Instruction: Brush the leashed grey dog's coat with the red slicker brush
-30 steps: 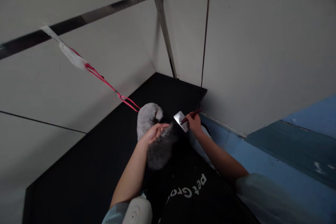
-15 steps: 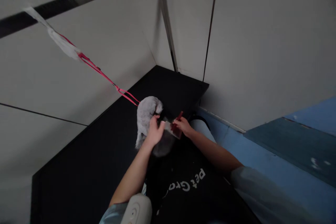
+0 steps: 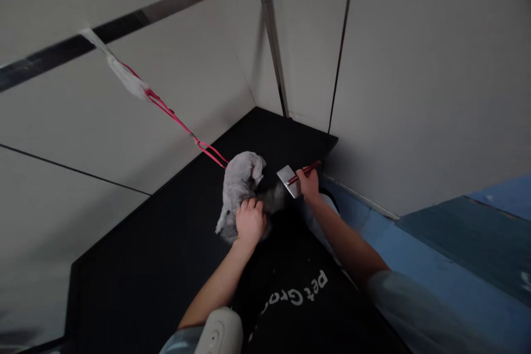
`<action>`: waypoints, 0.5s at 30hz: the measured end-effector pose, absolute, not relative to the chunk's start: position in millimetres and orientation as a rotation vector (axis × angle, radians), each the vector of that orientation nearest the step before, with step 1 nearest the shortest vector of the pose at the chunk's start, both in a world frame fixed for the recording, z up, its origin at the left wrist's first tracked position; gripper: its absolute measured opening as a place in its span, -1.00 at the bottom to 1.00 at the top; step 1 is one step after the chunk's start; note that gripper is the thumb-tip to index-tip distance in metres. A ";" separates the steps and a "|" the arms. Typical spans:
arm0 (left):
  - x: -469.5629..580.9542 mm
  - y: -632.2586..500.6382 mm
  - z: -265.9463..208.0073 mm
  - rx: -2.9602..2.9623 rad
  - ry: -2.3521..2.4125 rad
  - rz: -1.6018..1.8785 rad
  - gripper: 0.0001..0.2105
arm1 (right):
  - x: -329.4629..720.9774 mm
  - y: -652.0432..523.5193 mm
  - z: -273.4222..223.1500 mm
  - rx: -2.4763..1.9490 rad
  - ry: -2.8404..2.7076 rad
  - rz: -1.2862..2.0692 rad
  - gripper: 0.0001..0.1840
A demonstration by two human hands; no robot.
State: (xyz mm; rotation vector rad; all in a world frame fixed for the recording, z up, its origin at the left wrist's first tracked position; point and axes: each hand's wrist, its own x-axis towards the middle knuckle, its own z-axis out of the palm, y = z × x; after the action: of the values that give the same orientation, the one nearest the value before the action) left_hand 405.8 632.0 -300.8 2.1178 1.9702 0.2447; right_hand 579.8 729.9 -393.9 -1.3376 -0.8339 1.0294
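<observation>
A small grey furry animal, probably a dog or cat, is on the black table with a pink loop leash at its neck end. My left hand lies on its near side, fingers curled into the fur; the fingertips are partly hidden. In my right hand is a slicker brush with a dark red handle and a flat, pale rectangular head. The brush is held to the right of the animal, apart from its body. Blurred darker fur shows between my left hand and the brush.
The leash hangs by a white cloth strip from a metal bar, which joins an upright post at the table's far end. Pale walls stand behind. Blue floor shows at right. I wear a black apron.
My right hand has moved the brush right and up, away from the animal. My left hand has shifted down and closed its fingers on the fur. The view has shifted slightly.
</observation>
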 end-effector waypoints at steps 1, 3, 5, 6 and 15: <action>403.1 625.6 -303.1 2.137 1.960 0.260 -0.70 | 575.1 729.4 -391.5 -1.295 -0.828 1.124 -0.66; 395.9 610.1 -311.7 2.155 1.916 0.348 -0.67 | 563.7 726.7 -388.0 -1.194 -0.842 1.366 -0.63; 385.7 593.1 -324.4 2.142 1.890 0.470 -0.66 | 553.4 723.6 -386.4 -1.204 -0.820 1.448 -0.61; 379.5 585.1 -331.5 2.129 1.908 0.530 -0.68 | 549.1 721.7 -386.1 -1.253 -0.787 1.401 -0.61; 321.6 566.9 -383.7 2.240 1.888 1.150 -0.85 | 506.2 688.3 -387.8 -0.978 -0.519 1.689 -0.47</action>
State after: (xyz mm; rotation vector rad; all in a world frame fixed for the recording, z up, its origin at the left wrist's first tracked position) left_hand 321.6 566.9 -383.7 2.2404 1.8875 1.1504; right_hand 506.2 688.3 -387.8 -0.9783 -0.5194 1.6889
